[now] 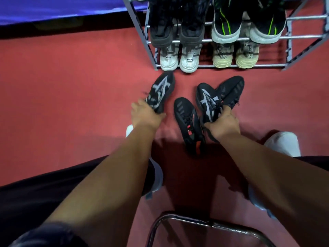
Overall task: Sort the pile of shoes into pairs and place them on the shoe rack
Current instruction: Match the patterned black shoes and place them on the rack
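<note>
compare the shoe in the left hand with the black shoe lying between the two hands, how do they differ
The shoe in the left hand bears a grey star-like side mark; the black shoe on the floor has red-orange accents instead. The first is gripped at its heel by the left hand, toe toward the shoe rack; the second lies untouched on the red floor. Both are dark lace-up trainers.

Open red floor (pixel 71 82) lies wide to my left, but ahead the shoe rack (pixel 292 56) has both visible shelves filled at the front with four shoes each, and between my hands a black-and-red shoe (pixel 188 122) blocks the middle path.
</note>
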Demonstrator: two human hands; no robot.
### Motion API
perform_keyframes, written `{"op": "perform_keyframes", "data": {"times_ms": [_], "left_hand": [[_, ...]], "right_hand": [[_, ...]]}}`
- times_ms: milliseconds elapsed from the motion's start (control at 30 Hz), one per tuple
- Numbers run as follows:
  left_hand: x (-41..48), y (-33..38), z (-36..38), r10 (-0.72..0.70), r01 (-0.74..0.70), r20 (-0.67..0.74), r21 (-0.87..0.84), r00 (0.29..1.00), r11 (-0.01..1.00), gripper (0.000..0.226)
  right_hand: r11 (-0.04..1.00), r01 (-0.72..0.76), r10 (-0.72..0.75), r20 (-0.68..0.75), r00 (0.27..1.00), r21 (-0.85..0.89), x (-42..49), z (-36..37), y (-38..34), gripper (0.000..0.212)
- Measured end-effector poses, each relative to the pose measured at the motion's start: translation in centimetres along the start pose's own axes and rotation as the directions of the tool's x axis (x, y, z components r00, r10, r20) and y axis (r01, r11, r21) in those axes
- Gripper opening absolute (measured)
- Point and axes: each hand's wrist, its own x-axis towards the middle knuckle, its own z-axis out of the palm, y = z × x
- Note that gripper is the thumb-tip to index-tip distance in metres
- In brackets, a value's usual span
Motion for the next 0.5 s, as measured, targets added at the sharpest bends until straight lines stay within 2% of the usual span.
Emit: {"op": "perform_keyframes", "data": {"times_ms": [33, 100, 233, 367, 433, 500], "left_hand": [[-0.4, -0.7, 1.7, -0.028, 0.026, 0.124, 0.020, 0.992, 0.999, 0.092], [-0.8, -1.8, 4.6, -0.068, 0.062, 0.208, 0.032, 0.976, 0.998, 0.082], [-0.9, -1.3, 7.1, -0.160, 0.151, 0.251, 0.057, 0.955, 0.987, 0.109], [0.5, 0.4, 8.2, -0.179, 0.161, 0.262, 0.091, 0.948, 0.983, 0.129], [1.2, 0.6, 8.7, -0.189, 0.166, 0.246, 0.110, 0.951, 0.980, 0.129], [1.6, 0.4, 9.1, -0.183, 0.163, 0.210, 0.111, 0.960, 0.980, 0.121]], "right_hand": [[1.000, 0.007, -0.007, 0.000, 1.000, -0.001, 0.1, -0.1, 0.2, 0.089], [1.000, 0.013, -0.013, 0.003, 1.000, 0.007, 0.3, -0.3, 0.2, 0.089], [0.999, 0.030, -0.028, -0.047, 0.998, 0.046, 0.6, -0.6, -0.3, 0.084], [0.987, 0.114, -0.101, -0.114, 0.988, 0.116, 0.9, 0.1, -1.7, 0.081], [0.982, 0.174, -0.167, -0.099, 0.981, 0.069, 1.4, 0.8, -2.4, 0.082], [0.976, 0.217, -0.218, -0.019, 0.976, -0.017, 1.8, 1.5, -2.9, 0.086]]}}
